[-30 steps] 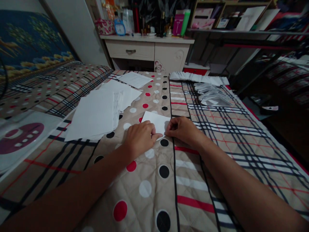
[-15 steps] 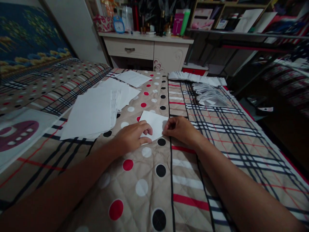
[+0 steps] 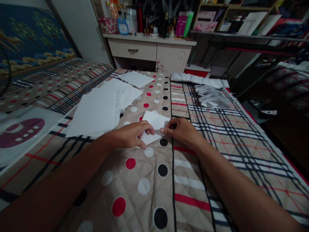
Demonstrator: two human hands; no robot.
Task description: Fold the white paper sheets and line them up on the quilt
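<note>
A small piece of white paper, apparently folded, lies on the patterned bedspread between my two hands. My right hand pinches its right edge, with the thumb on top. Over the left part of the paper rests my left hand, its fingers slightly bent and the thumb held apart from them near the lower left corner. A stack of larger white sheets lies beyond my left forearm, and some show print along the right edge.
More white sheets lie farther back. At the back right are a long row of folded papers and a fanned pile of folded papers. A plastic bag with a purple print is at the left. Behind the bed stands a white dresser.
My left hand has slid left along the paper, its thumb moving away from my right hand. My right hand stays at the right edge, its thumb shifting slightly inward.
</note>
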